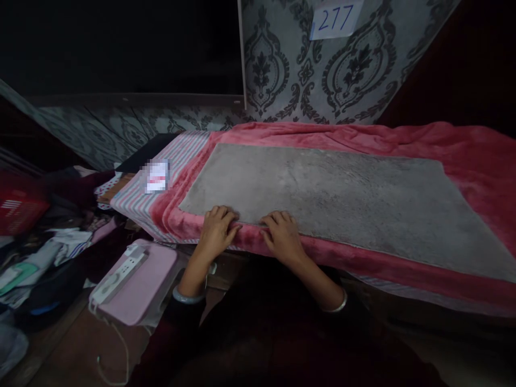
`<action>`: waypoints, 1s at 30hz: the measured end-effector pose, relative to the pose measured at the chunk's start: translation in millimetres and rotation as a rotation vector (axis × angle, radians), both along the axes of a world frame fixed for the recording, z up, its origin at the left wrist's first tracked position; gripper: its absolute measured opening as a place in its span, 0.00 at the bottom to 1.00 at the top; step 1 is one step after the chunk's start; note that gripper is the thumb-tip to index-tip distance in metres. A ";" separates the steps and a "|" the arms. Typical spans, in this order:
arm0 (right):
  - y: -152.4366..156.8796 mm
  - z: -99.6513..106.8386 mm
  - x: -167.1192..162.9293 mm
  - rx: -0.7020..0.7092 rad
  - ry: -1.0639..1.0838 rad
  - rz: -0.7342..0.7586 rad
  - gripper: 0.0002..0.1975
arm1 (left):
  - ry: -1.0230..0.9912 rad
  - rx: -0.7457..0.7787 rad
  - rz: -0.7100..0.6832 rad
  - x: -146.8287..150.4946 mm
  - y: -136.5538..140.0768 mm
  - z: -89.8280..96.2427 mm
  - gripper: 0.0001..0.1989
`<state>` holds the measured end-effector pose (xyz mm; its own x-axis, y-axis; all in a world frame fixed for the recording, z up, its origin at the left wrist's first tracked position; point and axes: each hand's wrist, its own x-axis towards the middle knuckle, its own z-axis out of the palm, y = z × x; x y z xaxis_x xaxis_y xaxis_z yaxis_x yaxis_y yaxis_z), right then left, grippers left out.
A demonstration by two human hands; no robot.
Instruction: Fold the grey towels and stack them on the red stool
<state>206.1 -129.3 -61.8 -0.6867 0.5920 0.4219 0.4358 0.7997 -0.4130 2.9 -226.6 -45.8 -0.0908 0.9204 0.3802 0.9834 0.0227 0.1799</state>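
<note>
Grey mat (322, 188): judged light, pliable; hold by near edge. Left hand (217, 228) and right hand (282, 234) there, fingers bent, thumbs apart; cannot tell if pinching.

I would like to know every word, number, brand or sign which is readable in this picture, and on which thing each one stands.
"277": on the white paper on the patterned wall.
Too small to read: the marks on the lower frame of the large black screen.
Unreadable: the pixelated white-and-red item on the striped cloth.
I can read no other text.
</note>
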 end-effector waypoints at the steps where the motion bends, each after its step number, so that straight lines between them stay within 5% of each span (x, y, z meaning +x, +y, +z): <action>1: 3.3 1.3 5.0 -0.017 0.030 0.011 0.08 | 0.004 0.001 0.006 -2.0 -1.3 0.7 0.09; 6: 34.1 9.0 64.5 0.001 0.272 -0.146 0.11 | -0.043 0.145 -0.041 7.3 3.5 2.0 0.10; 11: 42.5 7.0 118.1 0.020 0.243 -0.302 0.12 | -0.167 0.105 -0.330 70.6 43.3 1.6 0.15; 17: 30.5 -5.2 123.9 0.038 0.015 -0.282 0.13 | -0.094 -0.042 -0.449 134.0 85.8 0.2 0.15; 21: 31.7 -7.1 129.2 0.010 0.032 -0.275 0.04 | -0.052 -0.073 -0.413 138.5 87.2 -5.6 0.07; 27: 27.7 -3.9 139.6 0.005 0.045 -0.308 0.07 | -0.021 -0.011 -0.478 140.6 85.0 -5.8 0.16; 30: 25.8 -2.6 148.8 -0.004 0.067 -0.322 0.04 | -0.031 -0.038 -0.509 147.3 87.9 -3.0 0.12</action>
<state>354.9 -103.5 -64.5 -0.4348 0.7759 0.4570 0.6374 0.6237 -0.4525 150.2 -138.7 -48.8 0.3620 0.8639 0.3502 0.8658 -0.4508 0.2172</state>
